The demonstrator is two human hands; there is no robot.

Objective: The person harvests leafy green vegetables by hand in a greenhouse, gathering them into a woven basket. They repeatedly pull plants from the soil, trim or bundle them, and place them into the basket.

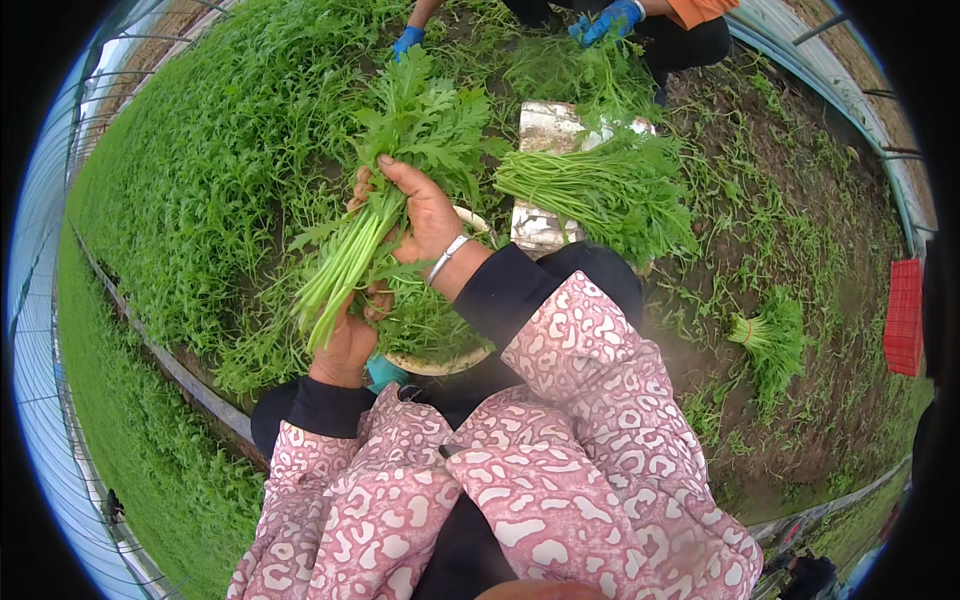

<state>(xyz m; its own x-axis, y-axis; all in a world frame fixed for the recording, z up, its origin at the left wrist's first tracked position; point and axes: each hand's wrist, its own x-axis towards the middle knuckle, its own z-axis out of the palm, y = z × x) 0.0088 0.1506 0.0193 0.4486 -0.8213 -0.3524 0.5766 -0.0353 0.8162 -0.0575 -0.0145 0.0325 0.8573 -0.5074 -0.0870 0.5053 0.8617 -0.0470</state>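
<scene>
A bunch of leafy greens with serrated leaves and pale stems (pixel 356 259) slants across the space before me, leaves up and cut ends down. My right hand (pixel 424 214), with a silver bangle at the wrist, is closed around it just below the leaves. Behind the lower stems is my left hand (pixel 349 341), palm up with curled fingers; the stems hide part of it, so its grip is unclear. Beneath both hands sits a round pale-rimmed container (pixel 439 367) full of loose greens.
To the right, a larger pile of greens (pixel 592 184) lies across a worn white block (pixel 544 229). A tied bunch (pixel 769 337) rests on the soil, with a red crate (pixel 904 319) beyond. Dense crop (pixel 195 202) grows leftward. Opposite, a co-worker's blue-gloved hands (pixel 607 22) handle greens.
</scene>
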